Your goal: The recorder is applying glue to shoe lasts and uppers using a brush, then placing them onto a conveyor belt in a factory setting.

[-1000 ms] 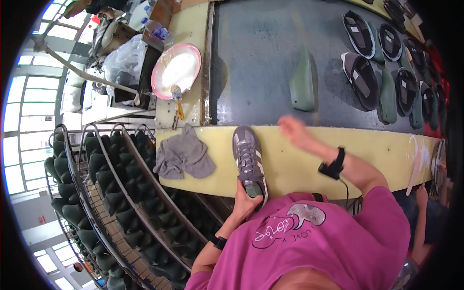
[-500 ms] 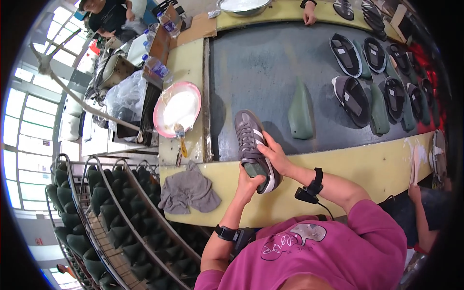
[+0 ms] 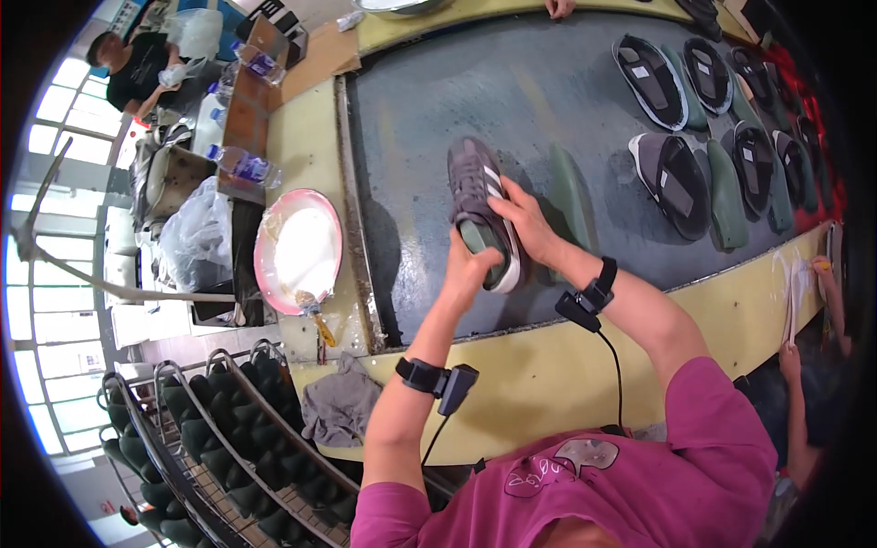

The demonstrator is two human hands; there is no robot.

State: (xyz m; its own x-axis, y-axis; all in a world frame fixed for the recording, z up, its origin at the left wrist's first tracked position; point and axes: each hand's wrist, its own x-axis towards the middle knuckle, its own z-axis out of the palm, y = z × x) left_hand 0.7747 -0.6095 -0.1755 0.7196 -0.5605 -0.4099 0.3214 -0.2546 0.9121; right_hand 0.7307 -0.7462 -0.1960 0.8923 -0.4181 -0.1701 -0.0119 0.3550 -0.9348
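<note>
A grey-brown lace-up sneaker with white side stripes is held between my two hands, toe pointing away from me. In its opening shows a green shoe last. My left hand grips the heel end, thumb over the last at the opening. Along the shoe's right side, my right hand holds on with its fingers against the stripes. Another green last lies on the dark work surface just beyond the right hand, which partly covers it.
Several dark shoe uppers and green lasts stand at the right. To the left are a pink-rimmed basin of white stuff, a brush and a grey rag. Racks of lasts fill the lower left. Other people's hands show around the table.
My hands have carried the sneaker away from me, from the yellow table edge to over the dark surface. The view has shifted too. The grip looks the same.
</note>
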